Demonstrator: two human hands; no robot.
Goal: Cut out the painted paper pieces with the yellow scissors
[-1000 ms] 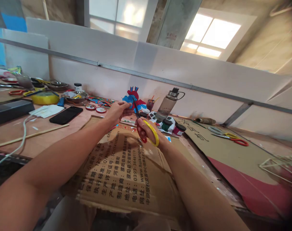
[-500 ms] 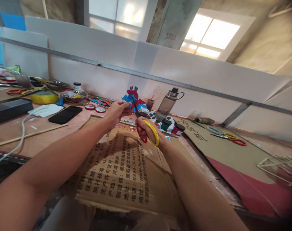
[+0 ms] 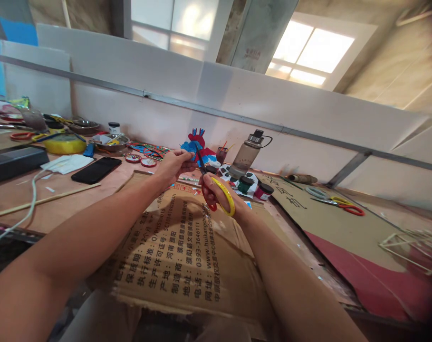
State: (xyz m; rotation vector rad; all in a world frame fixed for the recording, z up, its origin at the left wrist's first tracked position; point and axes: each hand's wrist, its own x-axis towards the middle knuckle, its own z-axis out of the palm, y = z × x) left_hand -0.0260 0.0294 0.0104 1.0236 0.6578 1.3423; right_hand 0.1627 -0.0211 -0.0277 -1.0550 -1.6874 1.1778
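My left hand [image 3: 180,164] pinches the left edge of a red and blue painted cut-out [image 3: 197,140], held up above the far end of a cardboard sheet [image 3: 166,256]. The cut-out has pointed, ear-like tips at its top; my fingers hide part of it. In my right hand [image 3: 213,187] is a pair of scissors [image 3: 227,197] with yellow and red handles. Their dark blades point up and away, in front of the cut-out, and look almost closed. Whether paper lies between the blades I cannot tell.
Behind my right hand stand a water bottle [image 3: 244,154] and paint jars [image 3: 263,191]. A phone [image 3: 96,170], a yellow tape roll [image 3: 64,142] and metal bowls [image 3: 119,143] lie left. Other scissors [image 3: 340,204] rest on brown board [image 3: 319,232] at right.
The cut-out has tilted or turned very slightly between my hands. Both hands and the scissors stay nearly in the same place.
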